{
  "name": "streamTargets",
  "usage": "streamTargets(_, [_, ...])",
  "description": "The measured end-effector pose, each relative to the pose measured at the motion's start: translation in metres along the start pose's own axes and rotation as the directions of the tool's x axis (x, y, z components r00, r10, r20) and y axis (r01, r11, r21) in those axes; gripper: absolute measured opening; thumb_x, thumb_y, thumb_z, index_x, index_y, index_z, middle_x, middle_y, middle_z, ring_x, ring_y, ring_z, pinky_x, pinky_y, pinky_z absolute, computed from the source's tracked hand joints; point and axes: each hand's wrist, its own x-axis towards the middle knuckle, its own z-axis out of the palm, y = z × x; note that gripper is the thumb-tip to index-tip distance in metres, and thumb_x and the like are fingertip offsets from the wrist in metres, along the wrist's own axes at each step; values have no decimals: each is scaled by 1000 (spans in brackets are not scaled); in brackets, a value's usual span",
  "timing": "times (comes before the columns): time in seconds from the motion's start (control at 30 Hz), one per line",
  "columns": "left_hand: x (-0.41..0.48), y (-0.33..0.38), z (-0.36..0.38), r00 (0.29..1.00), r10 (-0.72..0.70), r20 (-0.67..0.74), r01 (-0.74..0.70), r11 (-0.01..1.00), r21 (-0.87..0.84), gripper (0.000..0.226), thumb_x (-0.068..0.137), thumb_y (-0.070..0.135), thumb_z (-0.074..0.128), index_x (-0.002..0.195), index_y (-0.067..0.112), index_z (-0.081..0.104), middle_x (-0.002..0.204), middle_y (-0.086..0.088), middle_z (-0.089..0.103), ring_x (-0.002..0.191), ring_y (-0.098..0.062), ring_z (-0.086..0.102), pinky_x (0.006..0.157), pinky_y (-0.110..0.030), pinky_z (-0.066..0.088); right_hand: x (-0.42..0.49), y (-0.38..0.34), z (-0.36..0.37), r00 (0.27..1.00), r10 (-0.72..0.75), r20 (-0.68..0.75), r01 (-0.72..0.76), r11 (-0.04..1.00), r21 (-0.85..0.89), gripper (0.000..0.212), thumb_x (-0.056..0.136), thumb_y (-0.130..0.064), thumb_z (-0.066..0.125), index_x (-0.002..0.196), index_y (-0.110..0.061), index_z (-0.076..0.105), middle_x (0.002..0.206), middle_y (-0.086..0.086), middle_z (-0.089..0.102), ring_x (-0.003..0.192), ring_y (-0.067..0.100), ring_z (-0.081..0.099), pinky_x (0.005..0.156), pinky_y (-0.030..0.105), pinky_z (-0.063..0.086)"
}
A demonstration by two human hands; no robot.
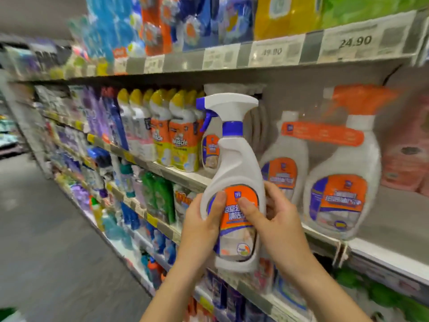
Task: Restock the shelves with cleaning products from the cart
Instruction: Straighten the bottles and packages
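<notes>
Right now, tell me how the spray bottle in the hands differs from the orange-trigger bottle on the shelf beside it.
The held bottle has a white trigger head with blue nozzle and collar; the orange-trigger bottle has an orange one. The held bottle is off the shelf, gripped by the left hand and right hand; the orange-trigger bottle stands on it. Both have white bodies and orange-and-blue labels.

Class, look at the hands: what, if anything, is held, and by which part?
The left hand and right hand both grip a white spray bottle by its lower body, thumbs on its orange label.
</notes>
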Motion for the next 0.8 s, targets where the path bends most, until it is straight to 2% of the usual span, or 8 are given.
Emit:
streamTargets(0.13, [51, 6, -16, 990, 117, -82, -108, 989, 99, 39, 75, 49, 56, 98, 17, 62, 83, 7, 74, 78, -6, 70, 63, -16, 52, 54, 12, 29, 999, -41, -27, 39, 997, -61, 27, 85, -16, 69, 111, -12, 62, 99, 1, 72, 89, 15, 70, 75, 29, 57])
streamTargets(0.27, [96, 10, -22, 969, 240, -59, -217, 940, 262, 36, 88, 41, 56, 116, 18, 54, 110, -3, 64, 100, -17, 64, 85, -36, 54, 102, 22, 46, 995, -46, -83, 40, 996, -80, 26, 86, -16, 69, 111, -12, 62, 100, 3, 72, 91, 19, 70, 79, 37, 58])
streamTargets(0.33, [121, 9, -24, 956, 293, -34, -265, 906, 331, 34, 92, 30, 59, 121, 16, 51, 120, -5, 56, 109, -17, 58, 92, -40, 50, 122, 31, 52, 992, -63, -106, 48, 989, -143, 23, 86, -16, 69, 108, -13, 63, 98, 2, 72, 90, 18, 69, 81, 42, 57])
streamTargets(0.43, [150, 4, -22, 947, 321, 13, -301, 874, 382, 42, 91, 30, 60, 130, 18, 47, 128, -1, 49, 115, -8, 50, 97, -22, 45, 146, 48, 59, 985, -76, -153, 37, 970, -241, 11, 87, -19, 68, 95, -22, 62, 94, 2, 70, 89, 20, 68, 83, 47, 55])
streamTargets(0.5, [165, 0, -17, 948, 318, 29, -301, 858, 415, 57, 88, 35, 64, 138, 20, 39, 134, 2, 43, 115, -2, 44, 95, -10, 40, 161, 59, 62, 976, -89, -198, 31, 959, -280, 9, 90, -17, 65, 94, -24, 60, 94, 1, 70, 91, 18, 68, 83, 41, 55])
streamTargets(0.6, [182, -6, -7, 951, 308, 20, -282, 839, 466, 77, 82, 43, 68, 145, 20, 28, 138, 7, 33, 128, -11, 36, 103, -24, 37, 179, 69, 67, 976, -95, -197, 48, 972, -229, 28, 93, -9, 59, 110, -29, 52, 89, -19, 64, 80, -13, 64, 66, 6, 48])
streamTargets(0.73, [201, -15, 4, 934, 356, -37, -276, 782, 559, 81, 78, 44, 71, 143, 18, 30, 133, 3, 37, 127, -15, 30, 105, -28, 31, 185, 90, 69, 981, -52, -186, 3, 966, -257, 23, 96, -1, 53, 108, -20, 49, 91, -9, 63, 78, -13, 62, 63, 4, 46])
streamTargets(0.8, [203, -18, 7, 921, 386, -60, -269, 737, 620, 80, 76, 47, 71, 140, 18, 33, 125, 4, 39, 121, -16, 28, 104, -31, 30, 184, 95, 69, 984, -32, -173, -22, 954, -300, 28, 96, -4, 52, 116, -23, 47, 96, -13, 62, 82, -12, 61, 65, 6, 48])
